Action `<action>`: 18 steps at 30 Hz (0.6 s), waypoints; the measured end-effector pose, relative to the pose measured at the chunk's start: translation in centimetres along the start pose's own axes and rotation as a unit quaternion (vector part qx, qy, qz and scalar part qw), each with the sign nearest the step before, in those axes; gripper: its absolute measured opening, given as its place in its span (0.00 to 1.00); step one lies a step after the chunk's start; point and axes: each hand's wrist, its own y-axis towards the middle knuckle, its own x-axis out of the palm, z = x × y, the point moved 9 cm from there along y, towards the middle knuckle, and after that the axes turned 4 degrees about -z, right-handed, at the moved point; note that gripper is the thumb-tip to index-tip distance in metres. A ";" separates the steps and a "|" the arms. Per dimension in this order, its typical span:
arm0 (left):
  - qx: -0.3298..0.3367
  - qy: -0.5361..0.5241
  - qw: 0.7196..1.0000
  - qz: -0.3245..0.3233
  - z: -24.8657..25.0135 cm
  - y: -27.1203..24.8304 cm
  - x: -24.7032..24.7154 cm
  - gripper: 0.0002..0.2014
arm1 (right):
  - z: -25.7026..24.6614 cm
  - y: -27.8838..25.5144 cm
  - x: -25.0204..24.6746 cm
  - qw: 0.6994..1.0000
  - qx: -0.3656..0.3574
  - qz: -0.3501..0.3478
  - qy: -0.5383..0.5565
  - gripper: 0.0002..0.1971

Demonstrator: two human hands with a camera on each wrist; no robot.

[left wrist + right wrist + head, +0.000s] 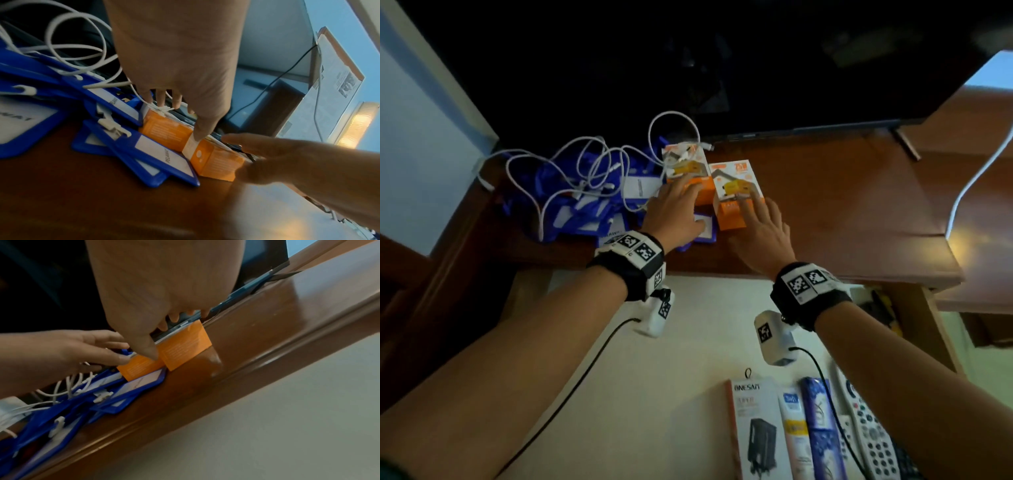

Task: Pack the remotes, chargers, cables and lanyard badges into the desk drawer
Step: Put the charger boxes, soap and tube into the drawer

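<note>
So we've got both hands on the two orange charger boxes sitting side by side on the wooden desk top (842, 205), right in front of the dark TV screen (791, 68). Our left hand (674, 212) is spread over the left charger box (686, 171), fingers curving over its top and thumb down near a blue badge holder (703, 228). It looks like a grip forming, not a firm one yet. Our right hand (760, 229) lies flat with straight fingers on the right charger box (734, 192), thumb out to the side, not wrapped round anything.

The tricky bit, we reckon: the white cables (585, 164) are tangled over the pile of blue lanyard badges (571, 202), and one loop runs right across the left box. Lifting straight up would probably drag the whole mess along. Better to slide each box toward us first, clear of the cable, then pinch it by its long sides and lift.

The open drawer (671, 342) is just below the desk edge, with a white remote (873, 435) and a boxed ANESAM pack (753, 428) already lying at its near end, so we'd drop the boxes into the bare part further back.
</note>
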 end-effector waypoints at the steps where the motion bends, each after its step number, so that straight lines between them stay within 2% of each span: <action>1: -0.001 0.018 1.000 -0.009 -0.2 0.9 0.2 0.36 | 0.4 -0.1 0.7 1.000 0.009 -0.022 -0.008 0.39; 3: -0.020 0.042 0.998 -0.035 -0.7 2.2 0.9 0.38 | 0.9 -0.6 1.4 0.999 0.013 -0.036 -0.025 0.40; 5: -0.045 0.044 0.997 -0.055 -1.0 2.9 1.9 0.39 | 1.5 -1.4 1.1 0.999 0.015 -0.008 -0.032 0.38; 9: -0.069 0.007 0.996 -0.051 -0.1 3.1 3.6 0.37 | 3.5 -4.3 -0.6 0.992 0.057 0.100 -0.051 0.30; 12: -0.068 -0.011 0.997 -0.031 1.0 3.8 3.8 0.35 | 6.2 -6.6 -1.7 0.974 0.134 0.174 -0.053 0.28; 14: -0.062 -0.026 0.997 -0.033 1.8 4.5 4.1 0.33 | 7.8 -6.7 -2.1 0.968 0.176 0.175 -0.045 0.31; 18: -0.074 -0.053 0.995 -0.027 3.4 5.7 4.5 0.34 | 8.8 -5.1 -2.2 0.967 0.206 0.150 -0.011 0.34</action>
